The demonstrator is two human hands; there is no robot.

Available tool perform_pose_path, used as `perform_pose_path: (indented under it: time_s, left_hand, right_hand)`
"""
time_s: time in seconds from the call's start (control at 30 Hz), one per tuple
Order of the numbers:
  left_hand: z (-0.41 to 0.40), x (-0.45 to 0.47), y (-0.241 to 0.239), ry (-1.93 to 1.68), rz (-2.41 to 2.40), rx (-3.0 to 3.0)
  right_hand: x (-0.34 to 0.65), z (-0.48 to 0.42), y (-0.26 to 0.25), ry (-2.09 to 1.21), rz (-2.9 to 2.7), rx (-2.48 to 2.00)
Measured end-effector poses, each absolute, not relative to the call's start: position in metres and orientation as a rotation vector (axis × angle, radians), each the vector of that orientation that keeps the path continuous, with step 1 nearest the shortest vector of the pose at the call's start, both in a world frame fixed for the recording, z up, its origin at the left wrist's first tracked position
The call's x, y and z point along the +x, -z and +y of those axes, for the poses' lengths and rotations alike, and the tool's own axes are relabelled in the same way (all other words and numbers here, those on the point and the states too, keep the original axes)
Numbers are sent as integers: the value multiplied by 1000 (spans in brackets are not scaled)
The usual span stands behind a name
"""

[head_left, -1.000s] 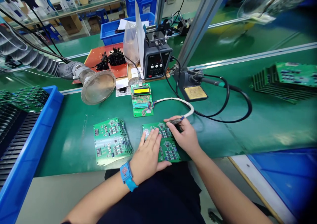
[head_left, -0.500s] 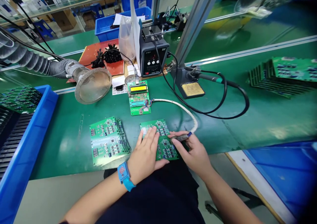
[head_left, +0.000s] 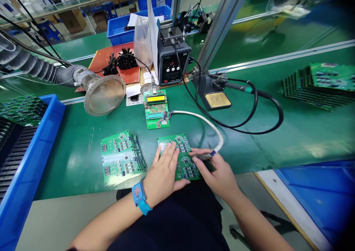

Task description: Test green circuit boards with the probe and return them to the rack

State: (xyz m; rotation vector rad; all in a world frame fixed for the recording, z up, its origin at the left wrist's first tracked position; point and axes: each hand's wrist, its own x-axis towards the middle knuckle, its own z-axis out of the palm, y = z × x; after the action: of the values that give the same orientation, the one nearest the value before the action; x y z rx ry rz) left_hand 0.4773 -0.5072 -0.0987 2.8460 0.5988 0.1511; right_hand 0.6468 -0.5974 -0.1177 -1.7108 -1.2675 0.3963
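My left hand (head_left: 162, 169) lies flat across a green circuit board (head_left: 186, 166), its fingers stretched out and the thumb at the near edge. A blue wrist strap (head_left: 139, 197) is on that wrist. My right hand (head_left: 217, 173) is closed round a grey-wrapped probe (head_left: 203, 156), whose tip end is over the right part of the board; exact contact is hidden by the fingers. From the probe a white-sleeved cable (head_left: 206, 121) curves back to a small programmer board (head_left: 158, 123) with a lit yellow display (head_left: 155, 99). Left of my hands lies a stack of similar circuit boards (head_left: 122, 158).
A blue bin (head_left: 52, 132) with upright boards stands at the left. A fume extraction funnel (head_left: 104, 95) hangs over the table. Behind are a soldering station (head_left: 174, 64) and an iron stand (head_left: 215, 99) with looping black cable. More boards (head_left: 318, 84) stand at the right.
The view has shifted very slightly. Both hands, the probe and the board stay in the same arrangement.
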Motion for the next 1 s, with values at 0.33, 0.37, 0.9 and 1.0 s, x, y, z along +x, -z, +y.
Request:
perform_pose_path:
  time_s: [0.33, 0.37, 0.9, 1.0]
  left_hand:
    - [-508, 478, 101, -156, 607, 2895]
    - [-508, 477, 101, -153, 608, 2904]
    - [-500, 481, 84, -117, 648, 2814]
    - [-495, 481, 83, -138, 675, 2764]
  right_hand:
    - [641, -593, 122, -255, -1289, -1700]
    - [641, -593, 123, -236, -1280, -1689]
    - [643, -598, 124, -371, -1212, -1645]
    - [643, -598, 125, -373, -1215, -1646]
